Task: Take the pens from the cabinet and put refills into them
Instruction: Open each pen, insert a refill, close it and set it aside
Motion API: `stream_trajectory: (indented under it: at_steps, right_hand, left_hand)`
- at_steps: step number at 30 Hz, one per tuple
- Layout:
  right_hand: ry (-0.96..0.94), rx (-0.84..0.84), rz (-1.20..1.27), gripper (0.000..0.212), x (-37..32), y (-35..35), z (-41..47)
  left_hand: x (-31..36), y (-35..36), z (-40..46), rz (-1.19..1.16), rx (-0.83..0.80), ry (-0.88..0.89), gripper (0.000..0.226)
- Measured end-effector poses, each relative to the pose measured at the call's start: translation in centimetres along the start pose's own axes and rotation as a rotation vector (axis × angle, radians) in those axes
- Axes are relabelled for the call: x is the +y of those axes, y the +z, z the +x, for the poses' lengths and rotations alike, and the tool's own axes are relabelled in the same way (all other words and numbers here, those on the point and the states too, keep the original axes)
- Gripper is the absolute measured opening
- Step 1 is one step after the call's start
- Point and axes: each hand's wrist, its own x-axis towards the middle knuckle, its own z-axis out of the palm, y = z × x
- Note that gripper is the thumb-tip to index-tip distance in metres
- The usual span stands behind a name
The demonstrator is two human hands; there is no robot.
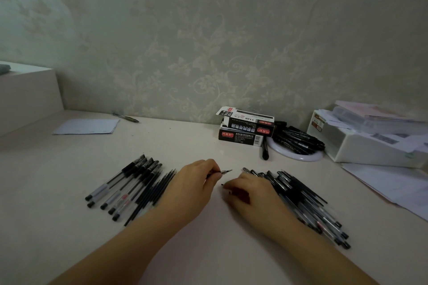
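My left hand (196, 180) pinches a pen (223, 171) near its metal tip, which points right. My right hand (250, 190) lies just right of it with curled fingers around a small dark piece (225, 185); what it is stays unclear. Left of my left hand lie several clear pens with black caps (125, 183) and a row of dark refills (157, 190). A heap of pens (305, 201) sits under and right of my right hand.
Two stacked black refill boxes (245, 128) stand at the back, beside a white plate (298, 156) piled with black pens. A white organiser with papers (370, 136) fills the right side. A paper sheet (88, 126) and a lone pen (126, 117) lie far left.
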Motion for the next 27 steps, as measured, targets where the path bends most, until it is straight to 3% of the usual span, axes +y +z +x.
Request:
stream_trajectory:
  at_steps: [3,10,14,17,20,22,25,27]
  right_hand:
    - [0.107,0.117,0.121,0.017,-0.2,-0.5,0.1]
    - [0.439,0.170,1.000,0.011,-1.4,-0.9,0.0]
    - [0.547,0.343,1.110,0.018,-0.8,-1.7,0.7]
    - [0.471,0.642,1.015,0.018,0.5,-4.7,1.3]
    - [0.387,0.790,0.664,0.018,2.8,-7.3,0.7]
    - [0.407,0.746,0.404,0.021,4.7,-7.9,0.2]
    - [0.499,0.484,0.010,0.028,7.3,-7.4,-0.1]
    - [0.536,0.361,-0.072,0.026,8.0,-6.7,-0.4]
  left_hand:
    - [0.2,-0.1,0.1,-0.025,0.024,0.016,0.011]
    - [1.6,0.0,-0.3,-0.119,0.024,0.109,0.008]
    - [1.4,-0.2,-0.2,-0.067,0.040,0.096,0.008]
    - [1.0,-0.5,0.0,-0.049,0.055,0.068,0.010]
    - [0.7,-0.6,0.1,-0.039,0.067,0.040,0.011]
    - [0.6,-0.6,0.1,-0.028,0.069,0.029,0.012]
    - [0.7,-0.6,0.1,-0.009,0.058,0.019,0.013]
    - [0.7,-0.6,0.0,0.005,0.045,0.017,0.013]
